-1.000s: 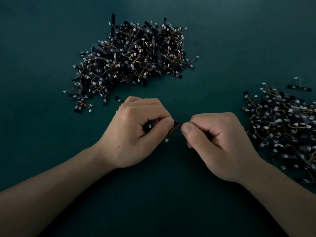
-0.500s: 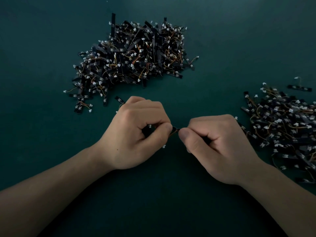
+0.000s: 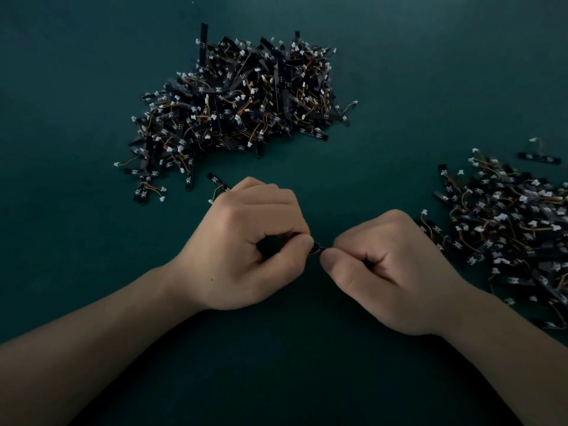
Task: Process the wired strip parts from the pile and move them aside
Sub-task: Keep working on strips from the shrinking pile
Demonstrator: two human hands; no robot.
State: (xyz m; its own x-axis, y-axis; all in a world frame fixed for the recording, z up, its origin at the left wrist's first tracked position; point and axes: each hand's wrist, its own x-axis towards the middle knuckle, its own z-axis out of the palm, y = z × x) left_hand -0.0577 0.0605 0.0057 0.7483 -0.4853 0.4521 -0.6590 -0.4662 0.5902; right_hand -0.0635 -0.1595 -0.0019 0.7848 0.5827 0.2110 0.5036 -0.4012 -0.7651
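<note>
A big pile of black wired strip parts (image 3: 239, 99) with white connectors and orange wires lies at the back centre. A second heap of the same parts (image 3: 516, 229) spreads along the right edge. Between my hands only a short dark bit of one wired strip part (image 3: 317, 249) shows. My left hand (image 3: 249, 247) pinches one end of it with thumb and curled fingers. My right hand (image 3: 387, 272) pinches the other end, thumb tip close to the left thumb. Most of the part is hidden inside my fingers.
The surface is a dark green mat (image 3: 399, 87). A few loose strips (image 3: 215, 179) lie just behind my left hand, and a single strip (image 3: 538, 157) sits apart behind the right heap.
My hands have drawn closer together and shifted slightly down. Less of the strip shows between the thumbs, and the dangling white connector under it is out of sight.
</note>
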